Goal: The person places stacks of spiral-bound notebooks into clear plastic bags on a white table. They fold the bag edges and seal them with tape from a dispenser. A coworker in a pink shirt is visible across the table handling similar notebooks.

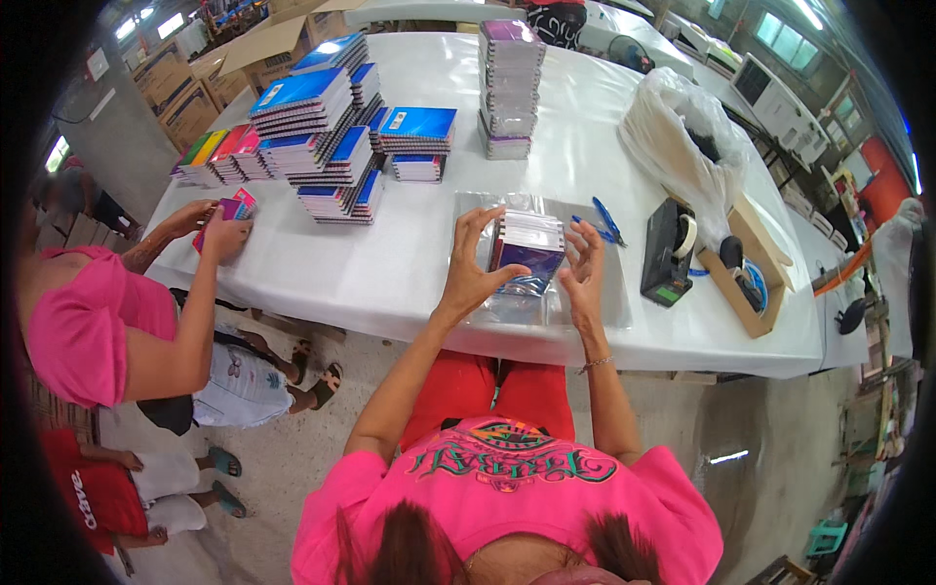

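Standing between the two hands on the white table (pixel 409 263) is a small stack of notebooks (pixel 527 255) wrapped in clear plastic, purple cover facing the person. The left hand (pixel 475 265) curls around the stack's left side, thumb laid across the lower front of the cover and fingers (pixel 478 222) rising behind its upper left corner; it has hold of the bundle. The right hand (pixel 583 268) stands just off the stack's right edge with its fingers (pixel 588 239) spread wide and upright; whether the fingertips touch the wrap cannot be told. Under both hands a sheet of clear plastic film (pixel 531 307) lies flat, reaching nearly to the table's near edge, just below the wrists.

Beyond the right fingers, near them, lie blue-handled scissors (pixel 606 222). Further right stands a black tape dispenser (pixel 669 255), and past it a shallow cardboard tray (pixel 756 278) holding dark rolls and small items, with a bulging clear plastic bag (pixel 673 127) behind. Left of the left fingers the tabletop lies bare as far as the piled blue notebooks (pixel 336 146). Straight beyond the fingertips, well apart, rises a tall stack of purple notebooks (pixel 509 88). At the far left edge another person's hands (pixel 219 229) rest on a pink notebook (pixel 234 208).
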Demonstrator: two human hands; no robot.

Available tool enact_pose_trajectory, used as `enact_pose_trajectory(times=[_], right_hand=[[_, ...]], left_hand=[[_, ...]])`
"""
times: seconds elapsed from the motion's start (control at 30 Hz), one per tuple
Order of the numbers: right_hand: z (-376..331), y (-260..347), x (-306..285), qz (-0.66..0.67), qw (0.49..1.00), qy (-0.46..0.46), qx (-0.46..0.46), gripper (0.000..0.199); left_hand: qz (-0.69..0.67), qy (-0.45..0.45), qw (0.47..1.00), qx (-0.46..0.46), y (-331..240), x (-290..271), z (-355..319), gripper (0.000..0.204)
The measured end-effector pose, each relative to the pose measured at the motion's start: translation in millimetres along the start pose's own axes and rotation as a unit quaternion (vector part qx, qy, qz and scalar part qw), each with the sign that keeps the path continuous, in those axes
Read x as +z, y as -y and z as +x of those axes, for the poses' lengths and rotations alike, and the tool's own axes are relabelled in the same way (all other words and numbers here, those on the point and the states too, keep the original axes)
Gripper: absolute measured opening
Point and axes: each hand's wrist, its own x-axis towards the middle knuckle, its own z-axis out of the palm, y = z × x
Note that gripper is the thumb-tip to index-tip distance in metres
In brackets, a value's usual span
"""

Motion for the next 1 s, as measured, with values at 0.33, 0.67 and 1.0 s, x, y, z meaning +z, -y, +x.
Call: enact_pose_trajectory(times=[0.33, 0.67, 1.0], right_hand=[[14, 22, 19, -0.157, 0.987, 0.037, -0.021, 0.035], [22, 30, 15, -0.127, 0.991, 0.049, -0.014, 0.017], [36, 37, 12, -0.115, 0.989, 0.064, 0.064, 0.017]], left_hand=[[0.13, 0.063, 0.981, 0.126, -5, -8, 22, 0.038], [0.158, 0.222, 0.958, 0.089, -47, -23, 53, 0.017], [0.187, 0.293, 0.937, 0.04, -56, -24, 75, 0.016]])
